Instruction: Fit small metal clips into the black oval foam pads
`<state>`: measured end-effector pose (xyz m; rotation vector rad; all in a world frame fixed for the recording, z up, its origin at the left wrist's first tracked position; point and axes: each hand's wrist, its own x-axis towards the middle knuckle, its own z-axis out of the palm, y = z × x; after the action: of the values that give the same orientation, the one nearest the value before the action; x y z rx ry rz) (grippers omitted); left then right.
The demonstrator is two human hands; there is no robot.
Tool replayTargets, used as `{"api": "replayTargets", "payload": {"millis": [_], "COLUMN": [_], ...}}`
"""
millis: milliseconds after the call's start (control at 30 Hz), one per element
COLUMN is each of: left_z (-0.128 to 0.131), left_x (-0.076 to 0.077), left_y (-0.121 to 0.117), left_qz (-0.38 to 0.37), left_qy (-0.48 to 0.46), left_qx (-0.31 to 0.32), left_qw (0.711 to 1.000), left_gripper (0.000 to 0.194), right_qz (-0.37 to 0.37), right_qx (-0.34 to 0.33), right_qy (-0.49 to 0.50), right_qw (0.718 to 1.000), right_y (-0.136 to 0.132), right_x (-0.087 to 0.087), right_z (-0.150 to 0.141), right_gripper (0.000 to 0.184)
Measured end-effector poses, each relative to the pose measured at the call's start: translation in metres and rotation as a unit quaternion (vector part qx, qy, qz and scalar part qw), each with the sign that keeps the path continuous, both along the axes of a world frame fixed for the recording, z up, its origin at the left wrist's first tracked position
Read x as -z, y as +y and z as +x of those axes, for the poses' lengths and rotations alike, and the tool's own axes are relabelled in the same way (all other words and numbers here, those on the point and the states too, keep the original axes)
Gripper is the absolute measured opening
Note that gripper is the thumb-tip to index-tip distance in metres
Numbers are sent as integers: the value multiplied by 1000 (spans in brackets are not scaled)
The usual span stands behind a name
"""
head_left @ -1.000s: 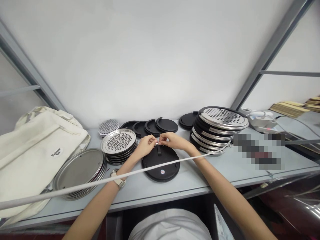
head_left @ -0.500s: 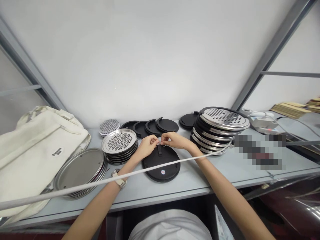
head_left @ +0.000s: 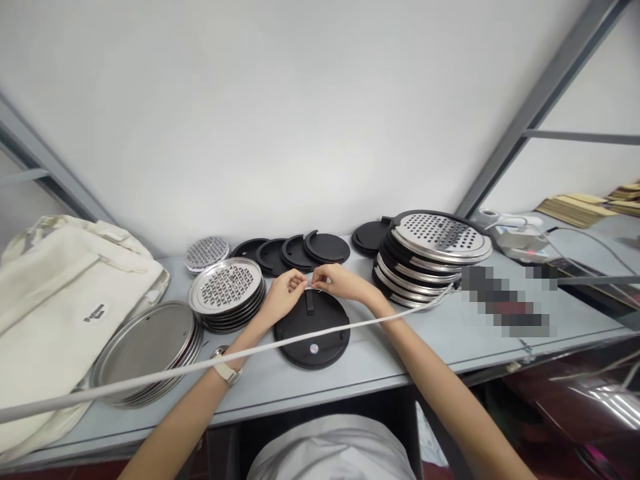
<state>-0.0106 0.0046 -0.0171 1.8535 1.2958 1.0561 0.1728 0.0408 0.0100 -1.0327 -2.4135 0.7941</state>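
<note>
A round black disc [head_left: 313,327] lies on the table in front of me, with a short black strap [head_left: 309,303] near its far edge and a small round sticker [head_left: 314,349] near its front. Over that far edge, my left hand [head_left: 287,292] and my right hand [head_left: 336,280] are pinched closed, fingertips close together. Between them shows a thin pale strand [head_left: 314,289], too small to tell string from wire. The left wrist wears a watch [head_left: 226,368].
Left of the disc stand a stack of grater plates [head_left: 227,287] and smooth metal plates [head_left: 145,340]. Black discs [head_left: 327,248] overlap behind. Rimmed grater plates [head_left: 435,237] pile up right. A white cord [head_left: 280,343] crosses the view. Cream cloth bags [head_left: 65,313] lie far left.
The view has shifted slightly, moving everything a little left. Both hands stay pinched at the disc's far edge; the left hand has turned slightly and its fingers are drawn in more.
</note>
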Motion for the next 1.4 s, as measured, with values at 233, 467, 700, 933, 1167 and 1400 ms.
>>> {"api": "replayTargets", "payload": {"millis": [233, 467, 700, 933, 1167, 1400], "left_z": [2, 1, 1, 0, 0, 1], "left_x": [-3, -5, -7, -7, -9, -10], "left_y": [-7, -6, -8, -7, -9, -10], "left_qz": [52, 56, 70, 65, 62, 58], "left_qy": [69, 98, 112, 109, 102, 104], "left_qx": [-7, -5, 1, 4, 10, 16], "left_qw": [996, 994, 991, 992, 993, 993], "left_gripper": [12, 13, 13, 12, 11, 12], "right_qz": [-8, -6, -13, -19, -19, -32], "right_qx": [-4, -12, -12, -18, -19, -13], "right_qy": [1, 13, 25, 30, 34, 32], "right_qw": [1000, 1000, 1000, 999, 999, 999], "right_y": [1, 2, -1, 2, 0, -1], "right_x": [0, 2, 1, 4, 0, -3], "right_z": [1, 0, -1, -1, 0, 0], "right_gripper": [9, 13, 10, 12, 12, 10]}}
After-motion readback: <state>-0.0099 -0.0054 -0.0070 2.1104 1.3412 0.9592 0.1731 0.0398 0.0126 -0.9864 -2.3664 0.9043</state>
